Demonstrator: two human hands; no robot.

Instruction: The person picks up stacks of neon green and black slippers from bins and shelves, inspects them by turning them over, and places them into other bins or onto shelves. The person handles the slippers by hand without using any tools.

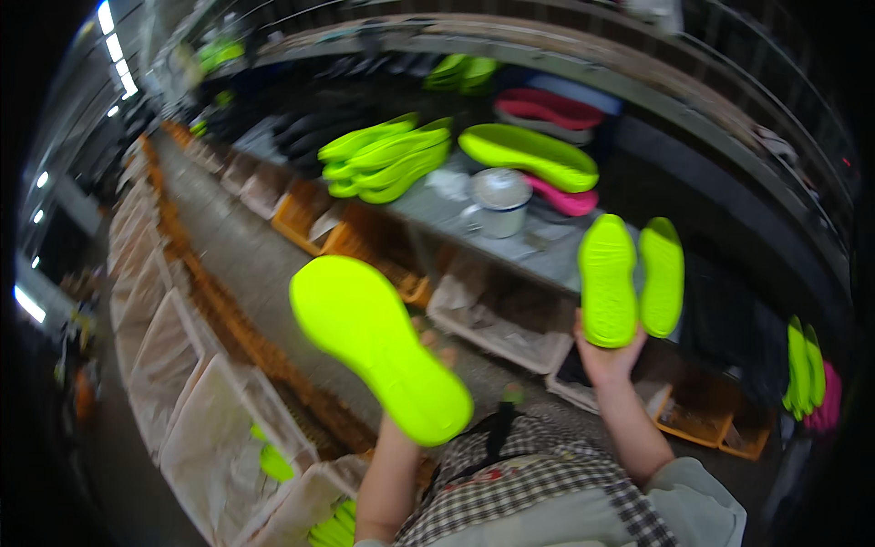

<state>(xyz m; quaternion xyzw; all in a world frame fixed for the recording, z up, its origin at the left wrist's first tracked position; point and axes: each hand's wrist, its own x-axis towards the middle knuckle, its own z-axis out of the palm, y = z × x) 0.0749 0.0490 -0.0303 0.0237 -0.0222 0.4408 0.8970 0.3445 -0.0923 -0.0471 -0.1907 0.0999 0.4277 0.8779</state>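
My left hand (pixel 438 348) is closed on a neon yellow-green shoe sole (pixel 378 346). The sole is tilted and hides most of that hand; only some fingertips show past its edge. On the right, my right hand (pixel 608 362) is wrapped round the lower end of another neon shoe sole (pixel 608 283), held upright. A second upright sole (pixel 663 278) stands close beside it; whether the same fingers grip it is hidden. Ahead on the grey shelf lie a stack of neon soles (pixel 387 157) and a single large neon sole (pixel 529 157) over a pink one (pixel 563 196).
A lidded white mug (pixel 500 202) stands at the shelf's front edge. Below are orange crates (pixel 374 248) and a lined bin (pixel 497 333). Lined bins (pixel 214 428) run along the left, some with neon soles inside. More neon soles (pixel 802 369) are at the far right.
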